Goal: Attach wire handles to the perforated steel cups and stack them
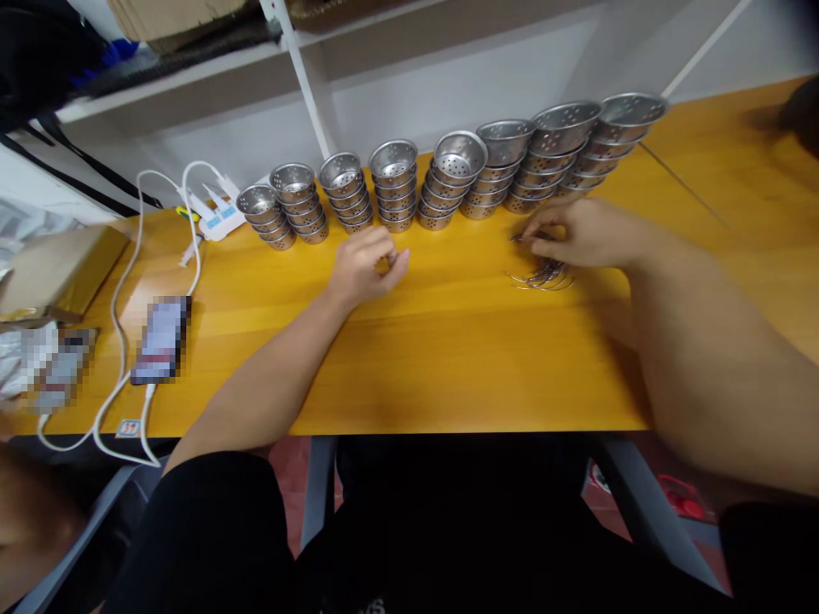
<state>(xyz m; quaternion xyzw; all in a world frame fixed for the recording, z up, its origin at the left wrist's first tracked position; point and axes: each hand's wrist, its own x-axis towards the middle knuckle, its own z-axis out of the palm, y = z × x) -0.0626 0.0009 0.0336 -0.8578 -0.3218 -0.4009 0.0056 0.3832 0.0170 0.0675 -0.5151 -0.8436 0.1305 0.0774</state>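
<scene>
My left hand (366, 266) rests on the wooden table in front of the cup stacks, fingers curled in, with no object showing in it. Further right, my right hand (579, 234) pinches a thin dark metal wire piece between thumb and fingers; most of that piece is hidden. Just below those fingers lies a small pile of thin curved metal wires (543, 277). Behind both hands runs a row of stacked perforated metal cups, among them a small stack (259, 205) at the left end and a wide one (630, 119) at the right end.
White cables lead from a power strip (223, 220) to a phone (159, 341) on the left. Another phone (64, 371) and a cardboard box (60, 273) are beyond it. A white shelf (307, 85) stands behind the table. Part of another person shows at lower left.
</scene>
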